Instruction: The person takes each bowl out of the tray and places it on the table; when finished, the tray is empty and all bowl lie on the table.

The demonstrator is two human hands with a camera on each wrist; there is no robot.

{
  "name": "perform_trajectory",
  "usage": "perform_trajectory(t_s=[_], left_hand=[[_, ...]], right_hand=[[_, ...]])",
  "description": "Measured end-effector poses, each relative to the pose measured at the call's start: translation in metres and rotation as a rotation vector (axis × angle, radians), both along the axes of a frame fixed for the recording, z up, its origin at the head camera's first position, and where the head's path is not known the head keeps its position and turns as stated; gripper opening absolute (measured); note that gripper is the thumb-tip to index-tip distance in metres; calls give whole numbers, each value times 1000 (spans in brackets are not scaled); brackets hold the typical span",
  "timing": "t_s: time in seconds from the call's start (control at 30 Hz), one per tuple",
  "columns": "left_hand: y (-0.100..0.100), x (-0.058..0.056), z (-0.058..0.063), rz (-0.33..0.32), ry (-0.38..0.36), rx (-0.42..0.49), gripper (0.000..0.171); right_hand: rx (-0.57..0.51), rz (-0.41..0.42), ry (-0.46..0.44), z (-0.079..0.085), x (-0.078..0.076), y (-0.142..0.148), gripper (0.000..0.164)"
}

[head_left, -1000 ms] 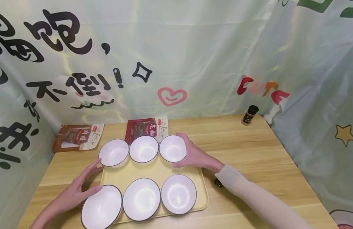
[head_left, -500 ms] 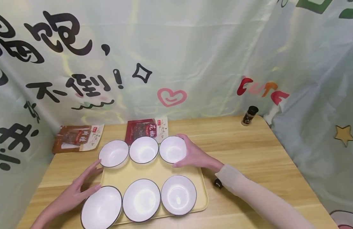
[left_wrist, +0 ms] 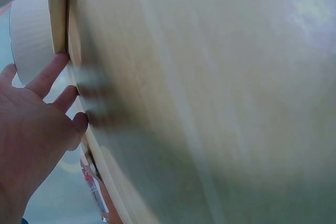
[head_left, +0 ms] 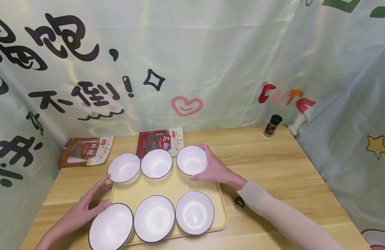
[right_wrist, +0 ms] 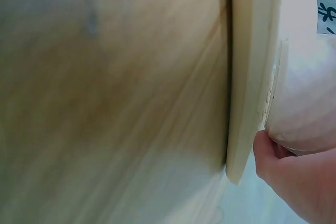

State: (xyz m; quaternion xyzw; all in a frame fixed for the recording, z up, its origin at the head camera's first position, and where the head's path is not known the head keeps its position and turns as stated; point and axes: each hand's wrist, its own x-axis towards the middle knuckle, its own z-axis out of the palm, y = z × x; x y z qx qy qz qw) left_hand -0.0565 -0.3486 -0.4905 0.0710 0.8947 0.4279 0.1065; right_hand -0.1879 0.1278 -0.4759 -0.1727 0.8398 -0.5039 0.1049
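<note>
A creased, pale grey-green cloth (head_left: 229, 55) hangs behind the table (head_left: 258, 156) and along both sides, printed with bold black characters (head_left: 95, 93) at left, a pink heart (head_left: 186, 109) near the middle, the word "CUTE" (head_left: 294, 95) in mixed colours farther right, and a yellow star (head_left: 377, 146) on the right-hand side. The table has a light wood-grain top, with a soft whitish glare (left_wrist: 315, 3) in one corner of the left wrist view. The cloth's faint yellow streaks (head_left: 70, 69) may be print or light.

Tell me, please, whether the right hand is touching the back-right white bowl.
Touching: the head view shows the right hand curved around the right side of the back-right white bowl, thumb and fingers against it.
</note>
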Motion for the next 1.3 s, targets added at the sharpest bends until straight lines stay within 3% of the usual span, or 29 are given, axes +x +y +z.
perform_trajectory(t_s=[0.27,0.6,1.0,1.3], left_hand=[[-1,2,-1,5,1,-14,88],[4,-1,0,2,-4,-8,89],[5,-3,-5,-5,21,10,87],[0,0,-6,1,36,-9,88]], right_hand=[[-19,-27,16,5,2,9,127],[-49,-85,39,26,4,28,124],[-18,-176,84,29,2,66,123],[19,-219,62,31,2,88,124]])
